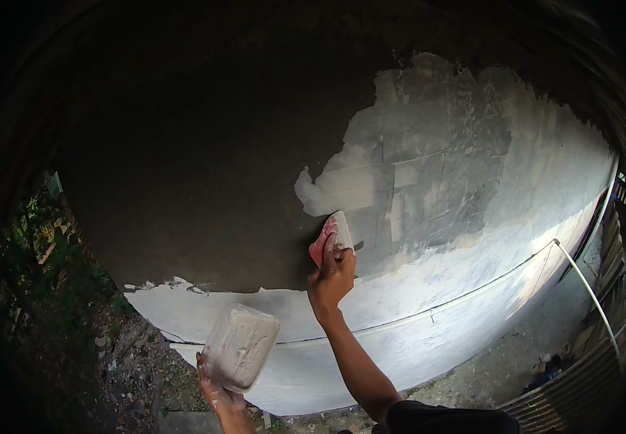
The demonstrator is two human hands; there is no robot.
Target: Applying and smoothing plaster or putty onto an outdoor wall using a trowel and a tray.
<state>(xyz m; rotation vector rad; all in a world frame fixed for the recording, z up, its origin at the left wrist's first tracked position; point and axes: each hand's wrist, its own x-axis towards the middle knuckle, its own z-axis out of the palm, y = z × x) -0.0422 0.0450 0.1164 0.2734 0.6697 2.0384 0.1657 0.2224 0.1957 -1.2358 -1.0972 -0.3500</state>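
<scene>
My right hand [331, 278] grips a pink scraper [321, 239] smeared with white paste, at the wall beside a ragged patch of wet white coating [356, 177]. Around that patch, the upper and left wall [219, 166] is bare dark grey. A white coated band [168, 311] runs along the lower part. Low at the middle left, my left hand [215, 390] holds a pale, paste-covered rectangular container [240, 346] by its lower left side.
A pale pipe [586, 286] bends down at the right, near corrugated sheeting [566, 383] and wooden boards [609, 260]. A thin pale line [486, 286] crosses the lower wall. Leafy plants [45, 260] and rubble-strewn ground [139, 376] lie down at the left.
</scene>
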